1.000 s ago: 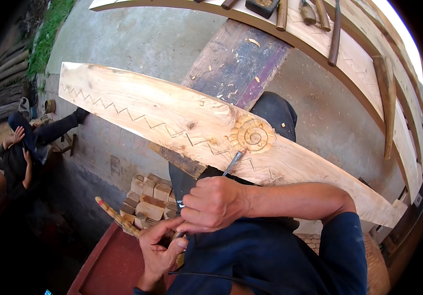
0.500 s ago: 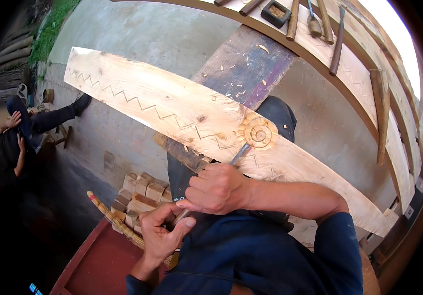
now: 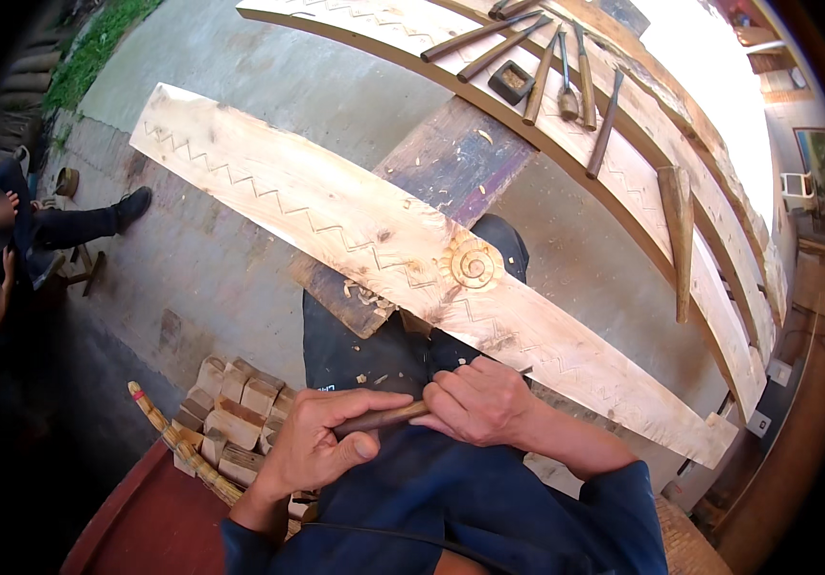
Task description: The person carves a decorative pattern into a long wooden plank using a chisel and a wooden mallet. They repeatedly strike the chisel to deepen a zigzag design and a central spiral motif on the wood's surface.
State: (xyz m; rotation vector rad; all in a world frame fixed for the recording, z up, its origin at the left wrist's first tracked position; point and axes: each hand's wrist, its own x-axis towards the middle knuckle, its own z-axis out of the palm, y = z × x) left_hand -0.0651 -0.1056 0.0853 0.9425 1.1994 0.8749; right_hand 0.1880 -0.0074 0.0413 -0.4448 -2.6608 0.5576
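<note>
Low in the middle of the view, just in front of the dark-blue shirt (image 3: 412, 517), we have both hands on one tool! The left hand (image 3: 321, 436) is clamped on a brown, rounded wooden handle (image 3: 381, 419), thumb below and fingers above, and we see the handle's other end run into the right hand (image 3: 479, 402), curled tight in a fist around it. The blade we can't make out. Just beyond the fist lies the long, pale wooden board (image 3: 326, 206), slanting across a worn, dark plank (image 3: 446, 158); whether knuckles touch it, we cannot tell. And look at that round, honey-coloured spiral carving (image 3: 475, 267), with incised zigzags running either side! Farther out, we spot a tapered brown wooden club (image 3: 678, 240) and a square black box (image 3: 511, 83) resting among wooden-handled tools.
</note>
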